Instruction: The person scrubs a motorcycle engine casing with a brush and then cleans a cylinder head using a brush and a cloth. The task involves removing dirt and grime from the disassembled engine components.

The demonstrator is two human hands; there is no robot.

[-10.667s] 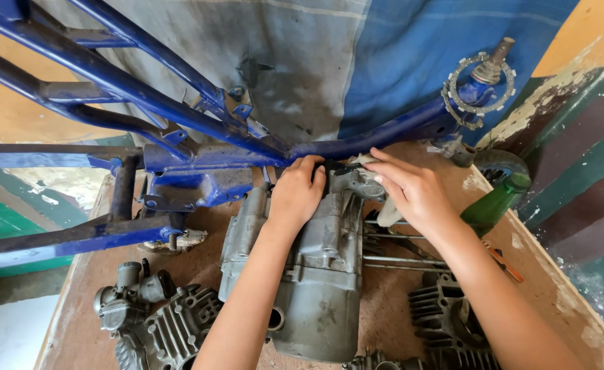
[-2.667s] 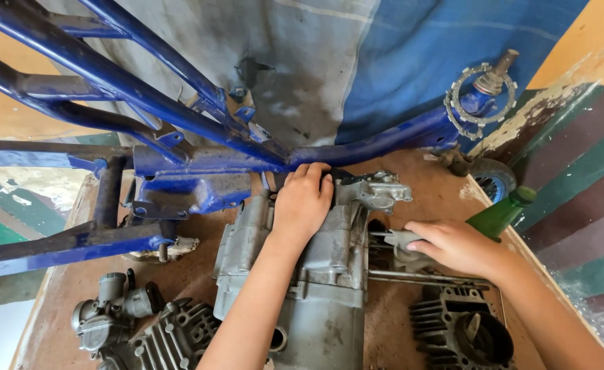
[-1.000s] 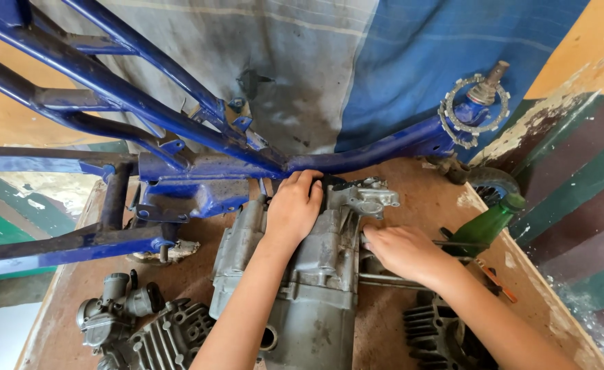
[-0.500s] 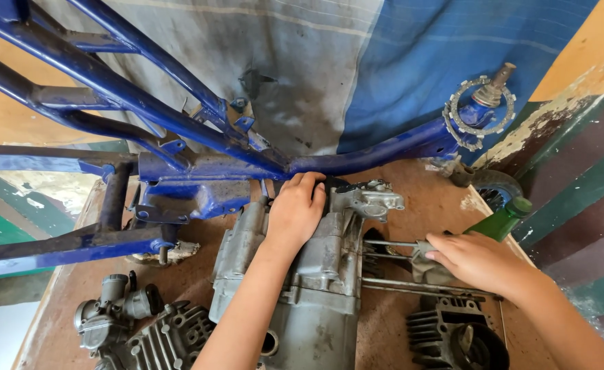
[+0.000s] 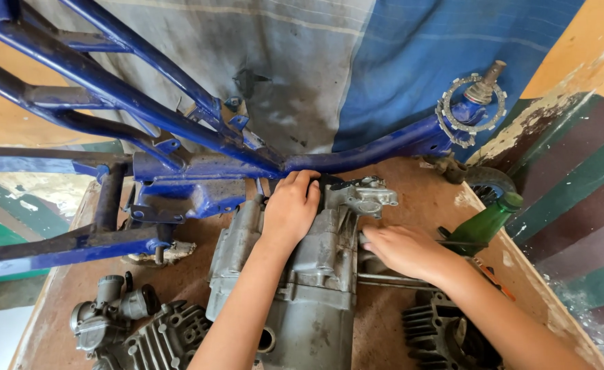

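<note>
Head camera, looking down: nearest, a finned cylinder head (image 5: 158, 339) and a carburettor (image 5: 110, 315) lie at the near left corner of the wooden workbench (image 5: 425, 199), a dark finned cylinder (image 5: 442, 336) near the right edge. Between them the grey engine case (image 5: 309, 301) runs from the near edge toward the middle. The right hand (image 5: 401, 248) rests at its right flank, fingers together, their tips touching the case. The left hand (image 5: 291, 207) lies flat on the case's far end, fingers curled over the top edge beneath the blue frame (image 5: 199, 164). A green bottle (image 5: 483, 223) stands by the right edge.
</note>
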